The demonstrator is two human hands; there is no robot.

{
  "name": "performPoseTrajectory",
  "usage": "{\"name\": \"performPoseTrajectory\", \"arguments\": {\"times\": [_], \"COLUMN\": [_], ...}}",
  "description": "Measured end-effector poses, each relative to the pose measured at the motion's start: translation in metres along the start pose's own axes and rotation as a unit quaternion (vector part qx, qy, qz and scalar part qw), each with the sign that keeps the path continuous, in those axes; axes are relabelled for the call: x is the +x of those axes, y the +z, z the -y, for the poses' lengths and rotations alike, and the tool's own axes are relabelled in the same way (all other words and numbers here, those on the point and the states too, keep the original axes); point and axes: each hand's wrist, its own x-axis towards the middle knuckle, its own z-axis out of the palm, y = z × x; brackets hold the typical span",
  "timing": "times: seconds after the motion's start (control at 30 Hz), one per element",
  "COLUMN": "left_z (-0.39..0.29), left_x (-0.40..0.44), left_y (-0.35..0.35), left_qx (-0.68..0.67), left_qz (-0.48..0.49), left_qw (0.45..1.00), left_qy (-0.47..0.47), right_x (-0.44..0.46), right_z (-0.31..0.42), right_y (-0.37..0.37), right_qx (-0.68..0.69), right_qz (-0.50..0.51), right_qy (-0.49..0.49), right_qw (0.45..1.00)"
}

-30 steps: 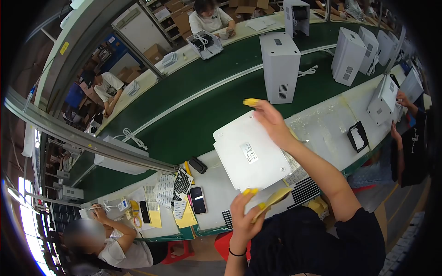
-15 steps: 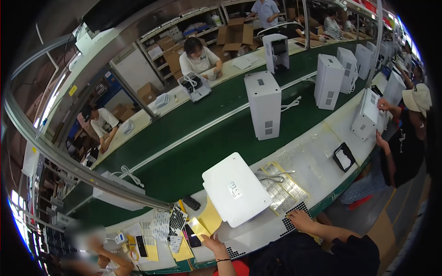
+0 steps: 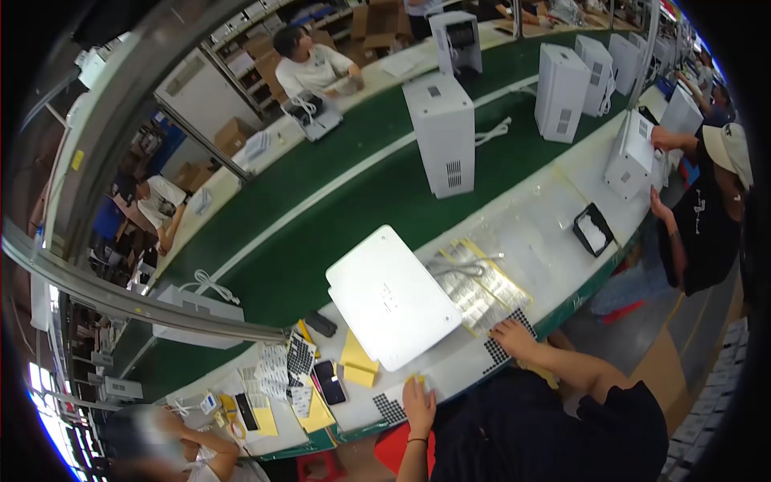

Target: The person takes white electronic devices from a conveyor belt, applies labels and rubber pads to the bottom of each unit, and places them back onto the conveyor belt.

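Note:
Yellow covers tip the fingers of my left hand [image 3: 419, 408], which is open on the bench beside a small sheet of black dots [image 3: 389, 408]. My right hand [image 3: 516, 341] rests over a larger sheet of black dots [image 3: 498, 352], its fingers slightly apart and nothing visibly held. Beyond my hands a white panelled unit [image 3: 392, 299] lies flat, a small label on its face. Left of it are a folded yellow paper [image 3: 360, 368] and a phone [image 3: 329, 381]. Silvery label sheets [image 3: 480, 287] lie at its right, with a grey cable [image 3: 459, 265] across them.
A green conveyor [image 3: 321, 233] carries upright white units [image 3: 443, 136]. A black tray [image 3: 593, 230] sits on the bench to the right. Co-workers are at the left, across the conveyor and at the right. A metal post [image 3: 265, 331] crosses the left side.
My left hand has let go of the yellow paper and moved right to the bench edge. My right hand left the white unit for the dot sheet and stays there. The view has shifted.

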Motion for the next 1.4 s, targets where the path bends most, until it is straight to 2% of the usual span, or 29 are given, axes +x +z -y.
{"name": "performPoseTrajectory", "arguments": {"times": [0.03,0.13,0.2,0.33,0.47,0.7,1.07,1.17,1.27,1.4], "left_z": [0.0,-0.006,-0.002,-0.001,-0.004,-0.01,-0.014,-0.012,-0.003,0.005], "left_x": [-0.001,-0.003,0.0,0.011,0.013,0.012,0.012,0.008,-0.002,-0.019], "left_y": [0.003,0.009,0.017,0.022,0.021,0.018,0.006,-0.002,-0.01,-0.022], "left_qx": [-0.012,0.05,0.044,0.066,0.065,0.032,0.041,0.045,0.016,0.046], "left_qz": [0.056,0.112,0.101,0.089,0.083,0.044,-0.024,-0.082,-0.14,-0.148], "left_qw": [0.998,0.992,0.994,0.994,0.994,0.997,0.997,0.99,0.978,0.974], "left_qy": [0.035,0.007,-0.007,-0.014,-0.02,-0.047,-0.053,-0.107,-0.153,-0.168], "right_x": [0.001,0.007,0.013,0.022,0.018,0.014,0.029,0.027,0.021,0.019], "right_z": [-0.001,-0.004,-0.009,-0.006,0.005,0.0,-0.01,-0.005,0.004,0.008], "right_y": [0.0,-0.005,-0.011,-0.016,-0.003,0.004,0.005,-0.001,-0.003,0.005], "right_qx": [-0.009,0.112,0.183,0.176,0.054,0.043,0.082,0.096,0.05,0.057], "right_qz": [0.003,-0.012,-0.057,-0.044,-0.01,-0.013,0.051,0.03,0.048,0.036], "right_qy": [-0.001,0.03,0.069,0.052,-0.024,-0.023,-0.026,-0.038,-0.068,-0.063], "right_qw": [1.0,0.993,0.979,0.982,0.998,0.999,0.995,0.994,0.995,0.996]}}
